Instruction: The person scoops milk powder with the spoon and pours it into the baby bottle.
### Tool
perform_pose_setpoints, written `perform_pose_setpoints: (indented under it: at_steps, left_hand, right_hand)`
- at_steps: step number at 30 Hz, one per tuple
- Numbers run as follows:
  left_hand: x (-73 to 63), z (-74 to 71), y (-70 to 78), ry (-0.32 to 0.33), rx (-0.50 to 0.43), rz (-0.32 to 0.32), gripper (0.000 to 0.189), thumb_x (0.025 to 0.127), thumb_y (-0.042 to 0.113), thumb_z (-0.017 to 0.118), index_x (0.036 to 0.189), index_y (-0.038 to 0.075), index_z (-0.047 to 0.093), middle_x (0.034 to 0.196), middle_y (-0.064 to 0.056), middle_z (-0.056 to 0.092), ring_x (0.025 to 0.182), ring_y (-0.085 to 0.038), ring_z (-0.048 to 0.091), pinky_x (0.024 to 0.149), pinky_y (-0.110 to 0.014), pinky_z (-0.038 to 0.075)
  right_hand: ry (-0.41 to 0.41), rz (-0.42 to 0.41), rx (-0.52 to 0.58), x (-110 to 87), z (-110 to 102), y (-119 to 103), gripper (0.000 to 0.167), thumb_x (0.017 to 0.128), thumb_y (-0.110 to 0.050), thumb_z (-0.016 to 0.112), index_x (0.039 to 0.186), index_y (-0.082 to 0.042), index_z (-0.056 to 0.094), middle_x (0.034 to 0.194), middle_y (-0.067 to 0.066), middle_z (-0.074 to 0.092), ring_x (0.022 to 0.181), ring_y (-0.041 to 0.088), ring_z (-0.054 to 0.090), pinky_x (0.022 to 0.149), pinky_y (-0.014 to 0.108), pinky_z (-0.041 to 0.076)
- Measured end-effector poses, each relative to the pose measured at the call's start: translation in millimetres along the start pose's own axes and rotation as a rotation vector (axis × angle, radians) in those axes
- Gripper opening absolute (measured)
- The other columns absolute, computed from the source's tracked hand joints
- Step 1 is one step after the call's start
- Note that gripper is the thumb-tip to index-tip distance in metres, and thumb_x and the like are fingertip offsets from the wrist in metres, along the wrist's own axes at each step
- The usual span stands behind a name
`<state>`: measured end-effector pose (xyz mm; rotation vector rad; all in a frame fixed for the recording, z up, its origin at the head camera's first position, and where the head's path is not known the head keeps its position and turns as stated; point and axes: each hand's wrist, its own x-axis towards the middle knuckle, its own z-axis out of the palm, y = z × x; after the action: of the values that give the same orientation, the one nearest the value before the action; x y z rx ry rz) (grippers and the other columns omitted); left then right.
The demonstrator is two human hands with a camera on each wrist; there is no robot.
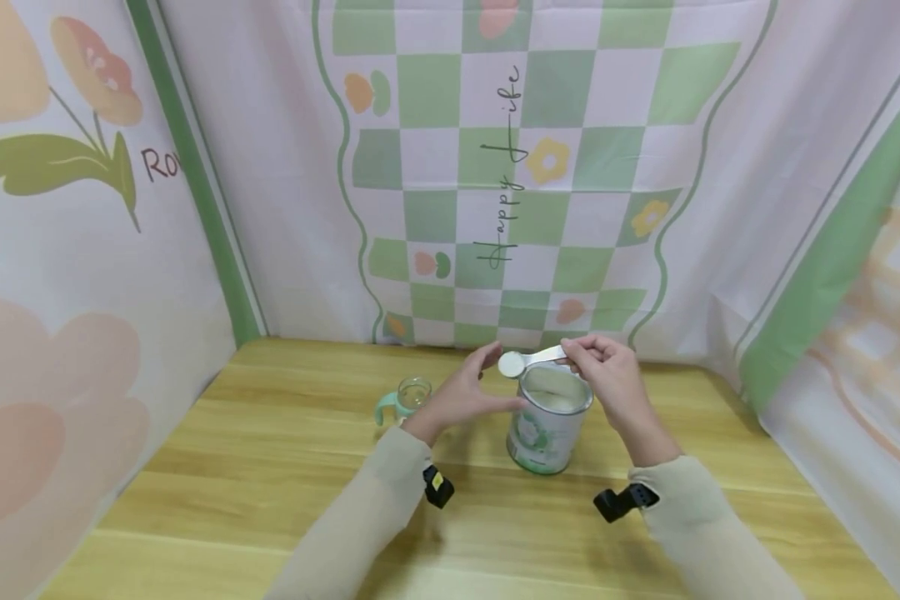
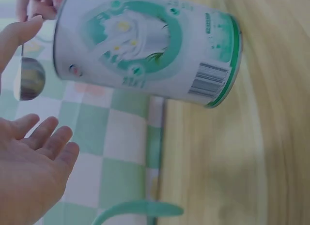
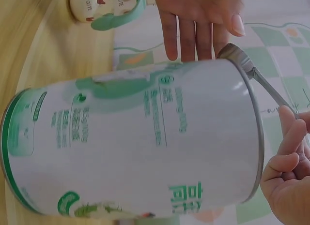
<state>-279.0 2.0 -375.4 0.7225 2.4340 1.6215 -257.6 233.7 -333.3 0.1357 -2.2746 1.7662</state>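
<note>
My right hand (image 1: 612,377) pinches the handle of a metal measuring spoon (image 1: 546,356), its bowl heaped with white powder (image 1: 512,364). The bowl hovers just past the left rim of an open tin (image 1: 543,437), white with green print, which stands upright on the table and has pale powder (image 1: 557,392) inside. My left hand (image 1: 461,396) is spread beside the tin and under the spoon bowl, fingers straight and holding nothing. In the left wrist view the metal bowl (image 2: 33,80) hangs between that thumb and fingers.
A clear cup (image 1: 414,392) with a mint-green handle (image 1: 385,408) stands left of the tin, partly behind my left wrist. The wooden table (image 1: 270,467) ends at a patterned curtain (image 1: 487,167) at the back, with more fabric (image 1: 67,333) hanging on the left.
</note>
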Motion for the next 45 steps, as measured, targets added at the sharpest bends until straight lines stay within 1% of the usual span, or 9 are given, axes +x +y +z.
perform_pose_setpoints:
  at_steps: [8,11,15,18,23,28,35,40,45]
  left_hand:
    - [-9.8,-24.2,2.3,0.032,0.082,0.041,0.097,0.081,0.041,0.084,0.157,0.012,0.031,0.152,-0.008,0.041,0.14,-0.028,0.038,0.113,-0.045,0.033]
    - [-14.1,-35.2,1.8,0.033,0.108,0.053,0.094,0.082,0.04,0.084,0.156,0.011,0.034,0.151,-0.009,0.042,0.139,-0.028,0.039,0.113,-0.045,0.034]
    - [-21.0,-50.5,-1.9,0.036,0.131,0.065,0.09,0.083,0.041,0.083,0.155,0.012,0.037,0.151,-0.005,0.043,0.139,-0.025,0.04,0.113,-0.044,0.034]
    - [-27.6,-60.8,-6.7,0.043,0.129,0.073,0.087,0.084,0.039,0.082,0.154,0.013,0.038,0.153,-0.004,0.043,0.14,-0.024,0.039,0.112,-0.044,0.036]
    - [-37.3,-72.5,-17.4,0.04,0.172,0.074,0.086,0.086,0.037,0.081,0.155,0.013,0.036,0.155,-0.006,0.041,0.14,-0.025,0.039,0.108,-0.046,0.041]
    - [-46.5,-78.9,-26.5,0.063,0.218,0.036,0.088,0.084,0.039,0.083,0.155,0.013,0.037,0.155,-0.003,0.041,0.139,-0.025,0.04,0.112,-0.049,0.036]
    - [-58.5,-81.9,-45.9,0.13,0.152,-0.028,0.091,0.081,0.041,0.085,0.152,0.008,0.039,0.153,-0.012,0.044,0.14,-0.033,0.038,0.113,-0.053,0.033]
    - [-64.7,-81.0,-61.1,0.179,0.107,-0.086,0.092,0.078,0.047,0.085,0.151,0.01,0.042,0.151,-0.008,0.045,0.14,-0.034,0.038,0.113,-0.055,0.032]
    - [-66.9,-79.0,-70.2,0.189,0.063,-0.114,0.092,0.076,0.049,0.086,0.15,0.011,0.045,0.149,-0.005,0.049,0.137,-0.031,0.042,0.111,-0.056,0.033]
  right_hand:
    - [-0.043,-0.004,0.011,1.8,17.3,-2.5,0.036,0.098,-0.027,0.067,0.107,0.007,0.063,0.079,-0.008,0.069,0.077,0.01,0.062,0.076,0.023,0.055]
    - [-0.054,0.003,-0.008,1.3,24.0,-4.2,0.038,0.098,-0.03,0.068,0.109,0.006,0.063,0.08,-0.008,0.07,0.08,0.013,0.064,0.078,0.025,0.054]
    - [-0.072,0.005,-0.004,-0.4,32.9,-7.4,0.037,0.097,-0.029,0.07,0.108,0.005,0.064,0.081,-0.008,0.07,0.081,0.014,0.064,0.077,0.024,0.054]
    - [-0.09,0.005,0.013,-1.9,39.8,-9.7,0.036,0.096,-0.028,0.07,0.108,0.005,0.064,0.084,-0.002,0.072,0.081,0.015,0.064,0.075,0.024,0.054]
    - [-0.116,0.02,0.029,-3.4,51.1,-12.1,0.036,0.096,-0.029,0.071,0.109,0.004,0.065,0.093,0.009,0.073,0.08,0.015,0.065,0.075,0.027,0.054]
    - [-0.119,0.012,0.014,-3.5,63.3,-12.9,0.033,0.096,-0.027,0.071,0.108,0.004,0.066,0.094,0.012,0.074,0.08,0.012,0.066,0.076,0.025,0.054]
    - [-0.157,-0.005,0.011,-6.9,78.2,-14.3,0.03,0.097,-0.027,0.07,0.106,0.001,0.067,0.096,0.015,0.073,0.082,0.016,0.066,0.075,0.027,0.053]
    - [-0.162,-0.033,0.009,-8.9,86.9,-13.5,0.027,0.097,-0.025,0.07,0.104,0.001,0.068,0.095,0.016,0.073,0.081,0.016,0.067,0.078,0.034,0.056]
    - [-0.163,-0.067,0.001,-12.3,94.8,-11.0,0.025,0.098,-0.025,0.069,0.103,0.0,0.069,0.089,0.01,0.074,0.083,0.021,0.068,0.076,0.032,0.056]
